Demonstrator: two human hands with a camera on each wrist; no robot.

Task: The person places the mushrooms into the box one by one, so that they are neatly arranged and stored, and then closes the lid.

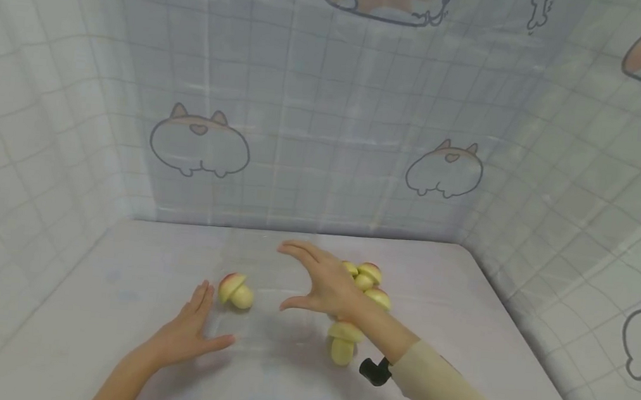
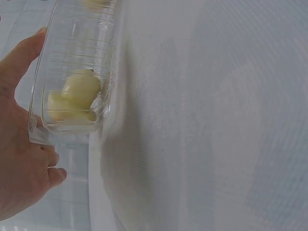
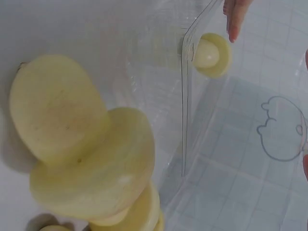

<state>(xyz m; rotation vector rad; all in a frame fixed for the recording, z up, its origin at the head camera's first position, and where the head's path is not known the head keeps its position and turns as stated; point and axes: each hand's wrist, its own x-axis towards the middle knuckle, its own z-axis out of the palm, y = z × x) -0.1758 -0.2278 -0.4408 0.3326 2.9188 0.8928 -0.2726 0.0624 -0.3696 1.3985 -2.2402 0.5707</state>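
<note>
clear plastic box [image 2: 82, 55] on a pale table [image 1: 88, 307], between the two hands. one yellow mushroom [image 1: 236, 293] shows through the wall at its left end, apparently inside.

left hand [image 1: 185, 331]: fingers nearly straight, set along the left end of the box, thumb spread off along the near side. right hand [image 1: 329, 284]: wide, fingers and thumb in a broad c at the box's right side; pinches nothing. whether it bears on the plastic, cannot tell.

other mushrooms [image 1: 345, 339] lie outside the box, clustered by the right wrist and partly hidden by it. small black object [image 1: 375, 372] near the sleeve [image 1: 441, 385].

step in hand, by my reading: steadying or setting the box. next move, if the box shifts, calls for even pressure at both ends so the mushroom inside does not roll.
</note>
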